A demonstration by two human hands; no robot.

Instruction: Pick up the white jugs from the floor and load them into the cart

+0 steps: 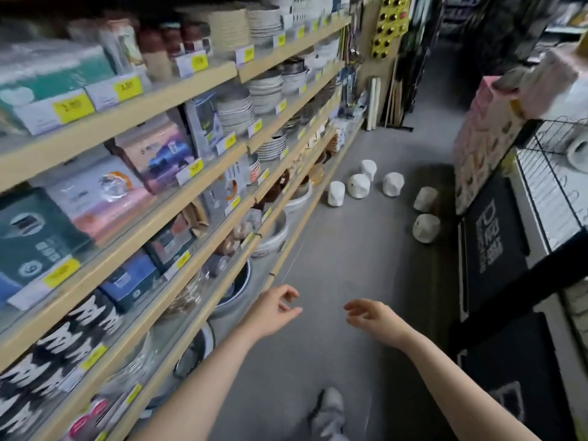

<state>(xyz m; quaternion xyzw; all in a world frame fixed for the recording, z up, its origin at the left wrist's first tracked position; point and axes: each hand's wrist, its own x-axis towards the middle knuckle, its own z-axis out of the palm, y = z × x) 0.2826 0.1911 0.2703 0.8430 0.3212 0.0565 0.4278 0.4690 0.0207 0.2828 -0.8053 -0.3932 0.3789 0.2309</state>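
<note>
Both my hands are out in front of me in the lower middle of the frame, holding nothing: my left hand (276,308) and my right hand (374,316) each hang with fingers loosely curled, well apart from any jug. The six white faceted ceramic jugs (358,185) lie scattered on the grey floor (343,265) at centre right, four in a loose cluster and two nearer the black wire cart (553,148) at the right edge; what looks like another white jug already sits inside it, though blur leaves me unsure. To do this well I should walk closer, crouch, and take one jug per hand round its body, starting with the pair beside the cart. On the left, wooden shelves (203,74) of stacked plates and boxed goods narrow the aisle, and bowls jut from the lowest shelf, so I must keep my elbow in.
</note>
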